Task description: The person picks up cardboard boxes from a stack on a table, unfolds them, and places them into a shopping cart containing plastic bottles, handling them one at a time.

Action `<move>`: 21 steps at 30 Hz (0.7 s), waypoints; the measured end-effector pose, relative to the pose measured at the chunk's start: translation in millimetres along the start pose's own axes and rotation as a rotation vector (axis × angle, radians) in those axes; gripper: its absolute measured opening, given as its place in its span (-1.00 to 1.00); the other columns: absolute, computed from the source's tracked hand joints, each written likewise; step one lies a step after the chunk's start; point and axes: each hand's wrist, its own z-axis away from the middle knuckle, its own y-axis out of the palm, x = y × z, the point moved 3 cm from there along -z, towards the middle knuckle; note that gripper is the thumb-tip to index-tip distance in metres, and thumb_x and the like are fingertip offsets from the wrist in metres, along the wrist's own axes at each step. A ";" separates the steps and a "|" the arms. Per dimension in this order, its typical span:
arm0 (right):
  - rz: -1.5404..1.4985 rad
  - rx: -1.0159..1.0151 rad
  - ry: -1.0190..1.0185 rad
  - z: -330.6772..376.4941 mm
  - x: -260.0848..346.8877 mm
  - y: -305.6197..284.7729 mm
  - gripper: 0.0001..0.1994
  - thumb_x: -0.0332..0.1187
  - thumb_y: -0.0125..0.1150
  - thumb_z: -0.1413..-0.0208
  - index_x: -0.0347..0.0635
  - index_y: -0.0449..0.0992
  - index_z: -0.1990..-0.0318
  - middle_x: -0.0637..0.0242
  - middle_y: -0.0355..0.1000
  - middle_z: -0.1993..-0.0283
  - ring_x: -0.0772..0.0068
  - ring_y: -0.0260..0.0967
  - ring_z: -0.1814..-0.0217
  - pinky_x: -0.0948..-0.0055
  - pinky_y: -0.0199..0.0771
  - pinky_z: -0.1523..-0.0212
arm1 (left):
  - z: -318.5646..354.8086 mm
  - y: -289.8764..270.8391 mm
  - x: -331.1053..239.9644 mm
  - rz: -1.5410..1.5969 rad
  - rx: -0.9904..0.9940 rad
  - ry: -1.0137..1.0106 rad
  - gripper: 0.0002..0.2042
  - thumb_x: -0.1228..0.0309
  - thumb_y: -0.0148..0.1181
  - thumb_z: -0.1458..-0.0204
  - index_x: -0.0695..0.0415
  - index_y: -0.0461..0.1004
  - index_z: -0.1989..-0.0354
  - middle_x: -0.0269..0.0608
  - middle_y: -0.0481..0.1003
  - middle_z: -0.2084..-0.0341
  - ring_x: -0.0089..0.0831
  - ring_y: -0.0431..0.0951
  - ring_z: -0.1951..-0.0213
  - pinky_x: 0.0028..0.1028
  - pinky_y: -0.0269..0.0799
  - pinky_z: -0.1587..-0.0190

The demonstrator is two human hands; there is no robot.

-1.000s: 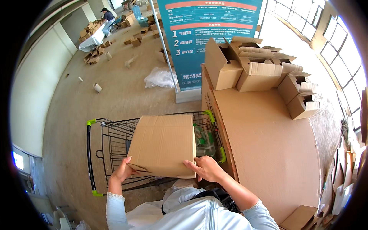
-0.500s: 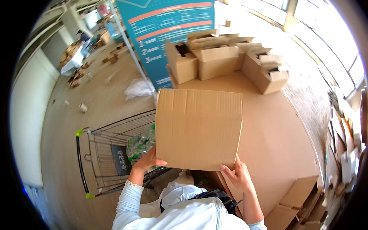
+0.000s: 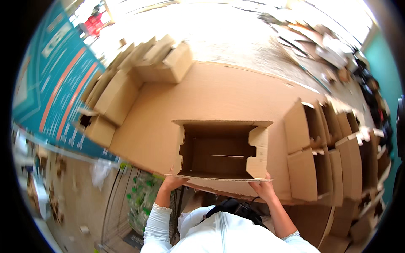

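Note:
Both hands hold an open cardboard box [image 3: 219, 145] in front of me, its inside facing up toward me. A thin slit of light shows in its bottom, and notched flaps stand at its left and right sides. My left hand [image 3: 174, 181] is closed on the near left corner. At the near right corner my right hand [image 3: 263, 189] grips the box, with some fingers hidden beneath it. Behind and under the box spreads a large table top of brown cardboard [image 3: 219, 92]. Whether the box rests on it, I cannot tell.
Several open cardboard boxes [image 3: 122, 90] line the table's far left edge. More open boxes [image 3: 306, 168] stand packed together on the right. A wire cart [image 3: 110, 206] with green-capped plastic bottles [image 3: 141, 198] is at lower left, below a teal banner [image 3: 59, 80]. Scrap [image 3: 312, 46] lies far right.
My view has swung to the right, toward the table. The box has tipped in my hands, from showing a plain flat side to showing its open inside. Both hands keep hold of it.

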 end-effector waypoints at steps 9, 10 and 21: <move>0.207 -0.202 0.088 54.0 34.1 -21.2 -0.04 -0.59 0.31 0.25 -0.16 -0.15 -0.35 0.04 0.03 -0.32 0.10 0.10 -0.31 0.32 0.28 -0.17 | -53.9 59.6 35.9 0.347 0.239 -0.027 -0.70 0.56 0.18 0.07 0.27 0.43 0.10 -0.15 0.49 0.17 -0.36 0.47 0.10 -0.39 0.40 0.05; 0.284 -0.275 0.046 58.9 43.8 -25.0 -0.03 -0.56 0.33 0.25 -0.12 -0.14 -0.35 0.06 -0.01 -0.34 0.07 0.09 -0.31 0.30 0.28 -0.18 | -63.7 63.7 31.9 0.532 0.311 -0.119 -0.70 0.61 0.20 0.11 0.28 0.44 0.13 -0.17 0.50 0.20 -0.39 0.48 0.12 -0.41 0.41 0.06; 0.828 0.071 -0.032 28.7 50.2 -36.2 -0.52 -0.30 0.32 0.18 -0.06 0.43 0.01 0.25 0.22 -0.18 0.19 0.42 0.15 0.30 0.45 0.16 | -112.7 84.6 4.6 0.830 0.291 -0.110 -0.61 0.71 0.15 0.12 0.31 0.31 0.05 -0.22 0.49 0.27 -0.48 0.50 0.24 -0.49 0.42 0.16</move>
